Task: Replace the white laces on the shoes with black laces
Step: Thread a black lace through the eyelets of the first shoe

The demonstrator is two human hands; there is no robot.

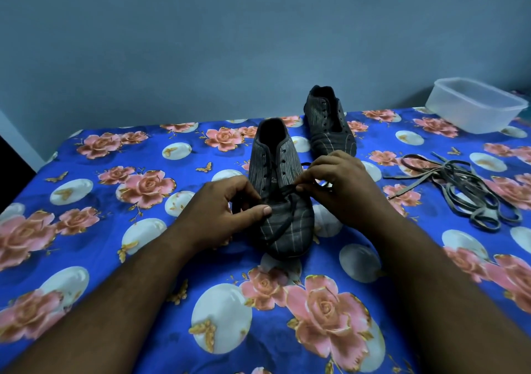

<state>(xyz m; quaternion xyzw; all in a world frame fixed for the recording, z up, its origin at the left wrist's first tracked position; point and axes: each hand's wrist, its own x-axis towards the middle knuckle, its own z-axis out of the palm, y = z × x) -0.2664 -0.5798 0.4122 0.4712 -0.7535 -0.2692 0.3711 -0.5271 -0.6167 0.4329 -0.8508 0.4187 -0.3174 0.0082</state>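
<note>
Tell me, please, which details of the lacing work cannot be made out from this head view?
- Lowest eyelets of the near shoe: covered by the left hand and right hand.
- Tips of the black lace: hidden inside the fingers.
- Far shoe: toe behind the right hand.
- Loose laces: colour unclear in dim light.

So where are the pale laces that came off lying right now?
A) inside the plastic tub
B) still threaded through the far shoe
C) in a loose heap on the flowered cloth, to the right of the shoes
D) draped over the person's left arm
C: the pale laces lie in a loose tangle on the flowered cloth, right of both shoes and nearer than the plastic tub.
</note>
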